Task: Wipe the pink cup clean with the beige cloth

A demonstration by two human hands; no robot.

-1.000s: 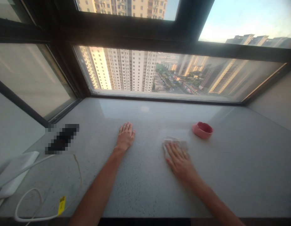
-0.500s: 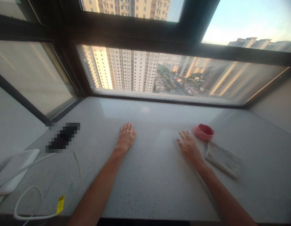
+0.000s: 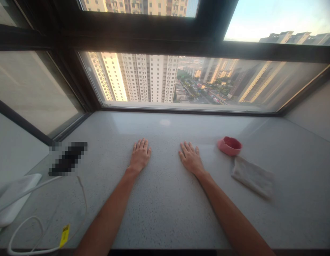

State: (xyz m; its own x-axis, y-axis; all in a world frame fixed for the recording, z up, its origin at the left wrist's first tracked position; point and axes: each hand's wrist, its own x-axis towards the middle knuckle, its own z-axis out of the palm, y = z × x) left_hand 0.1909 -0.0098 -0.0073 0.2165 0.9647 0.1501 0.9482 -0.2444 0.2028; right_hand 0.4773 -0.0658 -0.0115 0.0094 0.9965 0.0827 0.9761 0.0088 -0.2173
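Observation:
My left hand point(image 3: 140, 154) lies palm down on the speckled grey windowsill point(image 3: 165, 199), fingers stretched forward and holding nothing. To its right, my right hand point(image 3: 191, 157) rests flat in the same way, its fingers spread. A pink bowl-like holder point(image 3: 230, 146) with a wavy rim stands a little to the right of that hand, not touching it. Just in front of the holder lies a folded grey cloth point(image 3: 252, 177). Neither hand touches the holder or the cloth.
A pixelated dark object point(image 3: 69, 159) lies on the left of the sill. Beside it are a white flat device point(image 3: 19, 199) and a looped white cable point(image 3: 37, 217) with a yellow tag point(image 3: 64, 235). Dark window frames point(image 3: 165, 37) border the back and left.
My right hand has moved left, away from the pink holder and cloth, and now lies nearer my left hand. My left hand stays flat. The camera view has shifted slightly.

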